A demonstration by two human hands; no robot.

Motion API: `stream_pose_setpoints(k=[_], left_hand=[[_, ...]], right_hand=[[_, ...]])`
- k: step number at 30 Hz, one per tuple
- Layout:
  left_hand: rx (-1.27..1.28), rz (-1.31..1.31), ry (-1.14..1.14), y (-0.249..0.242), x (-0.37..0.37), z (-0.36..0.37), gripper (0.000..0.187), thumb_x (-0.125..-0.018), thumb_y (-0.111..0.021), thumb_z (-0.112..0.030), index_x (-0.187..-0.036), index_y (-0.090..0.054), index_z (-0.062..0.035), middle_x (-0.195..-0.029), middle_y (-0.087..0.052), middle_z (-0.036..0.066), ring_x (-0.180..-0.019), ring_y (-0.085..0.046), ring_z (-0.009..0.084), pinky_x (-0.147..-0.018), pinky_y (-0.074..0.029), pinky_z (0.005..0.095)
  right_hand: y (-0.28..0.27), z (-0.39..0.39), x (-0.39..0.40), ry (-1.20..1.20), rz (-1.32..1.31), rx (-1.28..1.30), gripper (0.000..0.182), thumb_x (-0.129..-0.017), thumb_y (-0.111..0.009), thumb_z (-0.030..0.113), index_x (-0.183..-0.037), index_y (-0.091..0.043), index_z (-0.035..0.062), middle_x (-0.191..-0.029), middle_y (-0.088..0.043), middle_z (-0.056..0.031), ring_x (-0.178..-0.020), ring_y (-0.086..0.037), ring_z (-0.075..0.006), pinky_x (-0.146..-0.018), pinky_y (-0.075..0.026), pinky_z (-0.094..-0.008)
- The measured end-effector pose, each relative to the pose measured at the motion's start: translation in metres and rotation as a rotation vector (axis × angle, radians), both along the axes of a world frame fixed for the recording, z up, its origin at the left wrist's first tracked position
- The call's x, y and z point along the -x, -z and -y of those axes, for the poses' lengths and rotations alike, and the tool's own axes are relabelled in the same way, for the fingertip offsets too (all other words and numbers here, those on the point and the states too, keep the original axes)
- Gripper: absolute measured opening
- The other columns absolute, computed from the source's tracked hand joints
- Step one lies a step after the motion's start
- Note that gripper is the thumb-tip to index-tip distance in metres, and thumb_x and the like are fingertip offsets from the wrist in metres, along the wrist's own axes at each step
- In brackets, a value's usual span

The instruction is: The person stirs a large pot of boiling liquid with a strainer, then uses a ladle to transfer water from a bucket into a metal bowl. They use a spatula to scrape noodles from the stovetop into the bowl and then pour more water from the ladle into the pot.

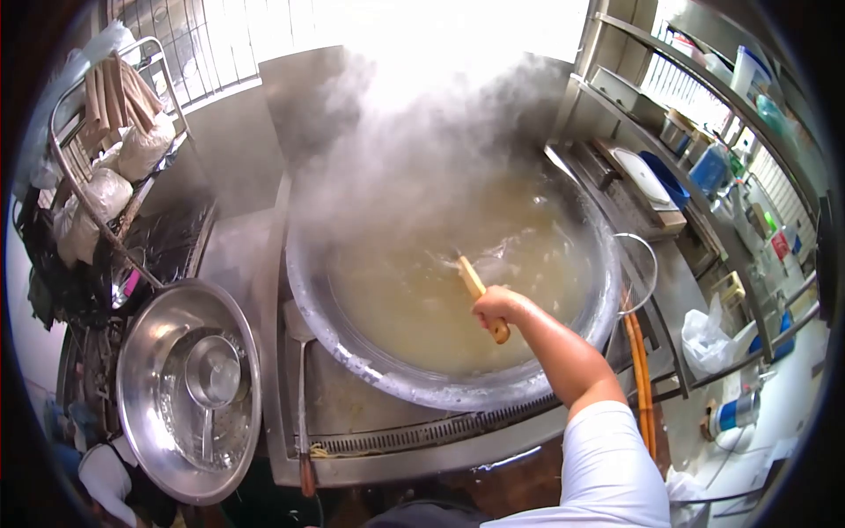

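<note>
My right hand (pixel 500 305) is closed around the light wooden handle of a stirring paddle (pixel 473 277). The paddle slants down into cloudy yellowish liquid (pixel 396 299), and its lower end is hidden under the surface. Ripples and pale bits show around the spot where it enters. All this liquid fills a very large round metal pot (pixel 387 384), with thick steam rising over its far side. My right arm reaches across the pot's near rim. My left hand is out of sight.
Left of the pot, a metal basin (pixel 132 414) holds a ladle (pixel 213 370). A long-handled spatula (pixel 304 396) lies between them. Filled bags (pixel 145 145) hang by a cart at left. Shelves (pixel 704 79) line the right. Another person's sleeve (pixel 106 480) shows lower left.
</note>
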State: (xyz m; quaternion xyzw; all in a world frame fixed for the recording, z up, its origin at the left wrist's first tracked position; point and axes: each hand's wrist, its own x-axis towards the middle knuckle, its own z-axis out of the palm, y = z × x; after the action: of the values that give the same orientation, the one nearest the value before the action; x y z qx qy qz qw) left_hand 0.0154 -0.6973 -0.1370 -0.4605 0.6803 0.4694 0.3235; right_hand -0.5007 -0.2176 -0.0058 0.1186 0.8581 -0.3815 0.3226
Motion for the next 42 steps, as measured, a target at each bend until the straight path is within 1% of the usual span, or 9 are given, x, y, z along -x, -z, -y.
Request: stream_pose_setpoints(k=[7,10,16,18,20,29,38,40,42], left_hand=[[-0.094,0.106,-0.082,0.017,-0.019,0.034,0.015,-0.085,-0.053,-0.019,-0.076,-0.06,-0.0086,-0.066,-0.06,0.009,-0.049,-0.051,0.0152,-0.038,-0.035,0.0289],[-0.09,0.144,-0.093,0.038,-0.028,0.052,0.015,-0.086,-0.052,-0.019,-0.083,-0.06,-0.0067,-0.07,-0.062,0.01,-0.047,-0.051,0.0164,-0.039,-0.035,0.0287],[-0.123,0.165,0.059,0.066,-0.02,0.091,0.019,-0.087,-0.051,-0.021,-0.09,-0.061,-0.006,-0.076,-0.063,0.009,-0.057,-0.057,0.0192,-0.046,-0.043,0.0328],[-0.092,0.175,0.073,0.066,-0.009,0.095,0.024,-0.089,-0.05,-0.026,-0.097,-0.06,-0.006,-0.079,-0.062,0.01,-0.063,-0.059,0.0216,-0.052,-0.046,0.0373],[-0.119,0.195,0.126,0.08,0.005,0.1,0.02,-0.087,-0.053,-0.016,-0.088,-0.065,0.0,-0.083,-0.068,0.013,-0.069,-0.067,0.0255,-0.059,-0.055,0.0378],[-0.133,0.152,0.167,0.104,0.003,0.105,0.021,-0.084,-0.053,-0.018,-0.09,-0.065,-0.0024,-0.081,-0.069,0.011,-0.069,-0.067,0.0245,-0.06,-0.054,0.0399],[-0.113,0.181,0.209,0.125,0.007,0.119,0.029,-0.088,-0.054,-0.028,-0.102,-0.062,-0.004,-0.086,-0.068,0.012,-0.069,-0.067,0.0254,-0.063,-0.053,0.0405],[-0.113,0.122,0.224,0.112,0.015,0.11,0.028,-0.087,-0.056,-0.029,-0.101,-0.062,-0.0045,-0.082,-0.067,0.011,-0.068,-0.066,0.025,-0.061,-0.052,0.0395],[-0.134,0.098,0.154,0.109,0.02,0.102,0.026,-0.087,-0.056,-0.027,-0.101,-0.062,-0.0048,-0.079,-0.066,0.01,-0.066,-0.065,0.0237,-0.059,-0.052,0.0387]], right_hand=[[-0.007,0.021,-0.1,0.196,0.322,0.64,0.013,-0.088,-0.061,0.017,-0.083,-0.054,0.0086,-0.065,-0.052,0.0016,-0.052,-0.052,-0.0089,-0.047,-0.047,-0.0272],[-0.011,0.031,-0.129,0.27,0.551,0.942,0.015,-0.09,-0.059,0.018,-0.103,-0.054,0.0102,-0.068,-0.051,0.0043,-0.051,-0.049,-0.005,-0.045,-0.045,-0.0221],[-0.046,0.068,-0.205,0.344,0.599,1.152,0.025,-0.091,-0.058,0.018,-0.114,-0.051,0.0099,-0.069,-0.05,0.0047,-0.052,-0.049,-0.0041,-0.044,-0.046,-0.0213],[-0.049,0.07,-0.229,0.317,0.524,1.133,0.029,-0.091,-0.058,0.018,-0.118,-0.05,0.0101,-0.069,-0.049,0.0048,-0.052,-0.048,-0.0041,-0.045,-0.046,-0.0212],[-0.059,0.067,-0.256,0.301,0.506,1.111,0.033,-0.091,-0.058,0.018,-0.122,-0.049,0.0101,-0.068,-0.048,0.0047,-0.052,-0.048,-0.0044,-0.045,-0.047,-0.0215],[-0.116,0.057,-0.392,0.299,0.214,0.723,0.043,-0.088,-0.063,0.018,-0.125,-0.045,0.0036,-0.07,-0.05,0.0002,-0.05,-0.051,-0.01,-0.045,-0.046,-0.0256],[-0.064,0.063,-0.483,0.394,-0.13,0.356,0.04,-0.086,-0.065,0.009,-0.123,-0.051,0.0092,-0.073,-0.049,0.0043,-0.061,-0.049,-0.0041,-0.055,-0.048,-0.0225],[-0.057,0.071,-0.494,0.404,-0.18,0.312,0.042,-0.083,-0.067,0.013,-0.123,-0.053,0.0106,-0.077,-0.058,-0.0012,-0.068,-0.059,-0.0123,-0.064,-0.051,-0.0268],[-0.052,0.077,-0.501,0.181,-0.52,-0.144,0.043,-0.082,-0.067,0.02,-0.123,-0.056,0.014,-0.092,-0.067,-0.009,-0.083,-0.066,-0.0244,-0.073,-0.052,-0.0329]])
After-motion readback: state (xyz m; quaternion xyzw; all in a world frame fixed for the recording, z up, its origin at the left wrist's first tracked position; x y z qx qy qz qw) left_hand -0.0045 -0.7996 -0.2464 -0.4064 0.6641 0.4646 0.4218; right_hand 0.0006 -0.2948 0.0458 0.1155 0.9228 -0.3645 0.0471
